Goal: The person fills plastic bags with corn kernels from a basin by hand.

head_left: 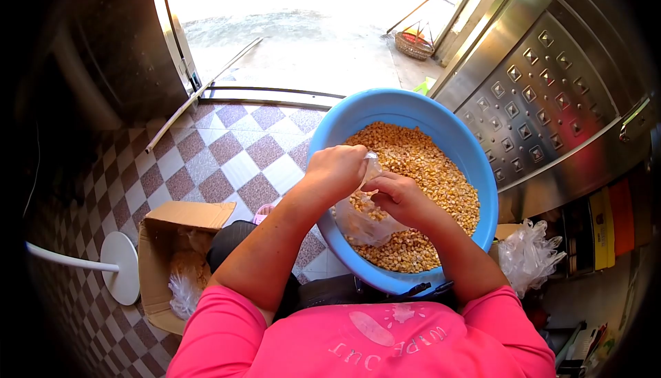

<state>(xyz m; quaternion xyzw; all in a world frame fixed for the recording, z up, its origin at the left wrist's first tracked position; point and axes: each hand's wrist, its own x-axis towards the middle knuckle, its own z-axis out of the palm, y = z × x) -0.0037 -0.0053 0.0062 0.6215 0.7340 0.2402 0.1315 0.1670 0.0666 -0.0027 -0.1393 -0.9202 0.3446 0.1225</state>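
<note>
A large blue basin (335,120) holds a heap of yellow corn kernels (444,178). Above the kernels, a clear plastic bag (365,226) hangs between my hands, its lower part resting near the corn. My left hand (337,169) is closed on the bag's top at the left, fingertips partly hidden. From the right, my right hand (403,199) pinches the bag with thumb and fingers. Some kernels show in or through the bag; I cannot tell which.
An open cardboard box (155,268) with filled plastic bags stands at the left, beside a round white base (120,268). A bunch of clear bags (529,257) lies right of the basin. A pole (200,96) leans across the doorway. The metal door (544,102) stands at the right.
</note>
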